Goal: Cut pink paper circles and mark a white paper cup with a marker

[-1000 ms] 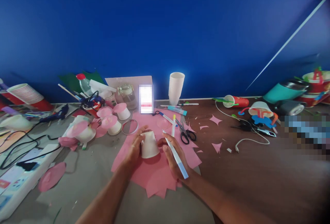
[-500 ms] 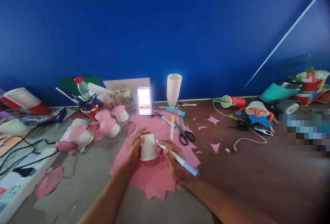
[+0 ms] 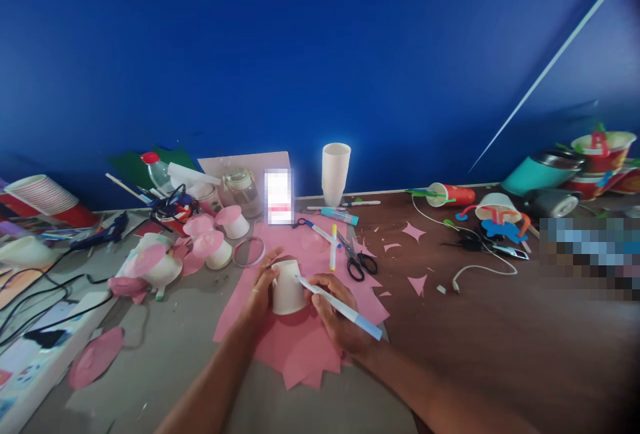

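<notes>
A white paper cup (image 3: 287, 293) stands upside down over the pink paper (image 3: 310, 354). My left hand (image 3: 261, 287) is closed around the cup's left side. In my right hand (image 3: 340, 314) is a white marker with a light blue end (image 3: 350, 313), gripped like a pen. The marker's tip meets the cup's upper right side, or comes very near it; I cannot tell which. Just beyond the hands lie black-handled scissors (image 3: 356, 264), a yellow-and-white marker (image 3: 333, 247) and a roll of tape (image 3: 249, 251).
At the back stand a stack of white cups (image 3: 335, 171) and a lit phone (image 3: 279, 197). Cups with pink discs (image 3: 213, 247), a glue gun (image 3: 103, 231), cables and a power strip (image 3: 30, 374) crowd the left. A white cable (image 3: 480, 267) and decorated cups (image 3: 497, 211) are to the right.
The marker's tip has shifted slightly left, from the cup's right edge onto its side. My left hand stays around the cup.
</notes>
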### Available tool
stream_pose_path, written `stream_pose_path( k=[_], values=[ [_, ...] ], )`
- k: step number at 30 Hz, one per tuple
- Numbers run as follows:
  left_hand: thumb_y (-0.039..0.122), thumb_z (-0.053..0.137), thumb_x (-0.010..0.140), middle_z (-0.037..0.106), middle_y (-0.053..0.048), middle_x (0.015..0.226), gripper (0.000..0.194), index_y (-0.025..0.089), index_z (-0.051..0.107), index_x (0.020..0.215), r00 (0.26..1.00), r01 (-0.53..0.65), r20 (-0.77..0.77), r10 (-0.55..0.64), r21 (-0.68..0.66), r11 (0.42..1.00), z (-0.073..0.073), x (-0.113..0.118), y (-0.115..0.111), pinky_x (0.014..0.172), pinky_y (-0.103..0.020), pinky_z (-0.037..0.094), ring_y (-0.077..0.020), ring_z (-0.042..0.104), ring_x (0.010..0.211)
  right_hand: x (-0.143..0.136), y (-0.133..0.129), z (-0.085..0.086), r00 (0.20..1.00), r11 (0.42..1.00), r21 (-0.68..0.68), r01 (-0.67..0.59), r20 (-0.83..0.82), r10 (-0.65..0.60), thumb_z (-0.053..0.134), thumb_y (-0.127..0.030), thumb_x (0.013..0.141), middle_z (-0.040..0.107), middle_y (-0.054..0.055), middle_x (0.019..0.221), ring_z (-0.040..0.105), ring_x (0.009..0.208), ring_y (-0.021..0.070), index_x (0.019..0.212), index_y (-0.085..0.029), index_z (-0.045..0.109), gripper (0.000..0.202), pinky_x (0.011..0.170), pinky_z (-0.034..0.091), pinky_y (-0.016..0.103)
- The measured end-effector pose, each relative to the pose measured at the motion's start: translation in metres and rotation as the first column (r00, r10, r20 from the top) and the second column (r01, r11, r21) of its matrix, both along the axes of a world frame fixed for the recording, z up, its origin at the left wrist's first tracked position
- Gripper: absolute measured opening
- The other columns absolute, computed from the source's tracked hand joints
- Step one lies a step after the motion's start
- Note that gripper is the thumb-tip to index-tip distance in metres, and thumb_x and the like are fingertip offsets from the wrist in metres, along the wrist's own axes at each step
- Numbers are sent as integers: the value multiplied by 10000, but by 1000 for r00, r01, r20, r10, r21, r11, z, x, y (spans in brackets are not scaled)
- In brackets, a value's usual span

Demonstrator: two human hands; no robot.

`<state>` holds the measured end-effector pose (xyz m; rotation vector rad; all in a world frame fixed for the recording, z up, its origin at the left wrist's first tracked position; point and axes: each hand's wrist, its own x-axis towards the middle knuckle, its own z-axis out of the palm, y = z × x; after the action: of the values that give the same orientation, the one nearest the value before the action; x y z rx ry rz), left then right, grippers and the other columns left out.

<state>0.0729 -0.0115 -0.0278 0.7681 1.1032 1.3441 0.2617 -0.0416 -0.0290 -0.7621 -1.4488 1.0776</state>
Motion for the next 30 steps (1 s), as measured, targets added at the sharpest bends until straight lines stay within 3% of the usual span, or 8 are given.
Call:
stream_pose_path(
  k=[7,23,30],
  values=[
    [466,823,784,875,-110,1164,583,221,732,1305,1000,2,-9,-2,27,1000,-3,-3,1,713,-341,604,-295,814,924,0,1,1,1000,999,32,2,-4,-1,622,-583,1101,762,46,895,676,719,207,1133,-251,763,362,640,600,322],
    [458,817,821,853,-104,1152,529,248,742,1301,999,4,-40,-2,55,999,-9,-5,1,777,-379,623,-326,801,1035,0,2,1,999,1000,23,14,47,-15,623,-501,1094,764,52,887,659,710,205,1138,-244,763,296,646,577,321],
    [462,809,822,859,-117,1171,551,230,738,1316,999,2,-48,0,44,999,-5,-4,0,756,-385,607,-337,799,1024,4,1,3,998,1000,-4,-6,64,6,649,-537,1071,755,35,854,634,672,196,1078,-255,773,308,606,554,309]
  ],
)
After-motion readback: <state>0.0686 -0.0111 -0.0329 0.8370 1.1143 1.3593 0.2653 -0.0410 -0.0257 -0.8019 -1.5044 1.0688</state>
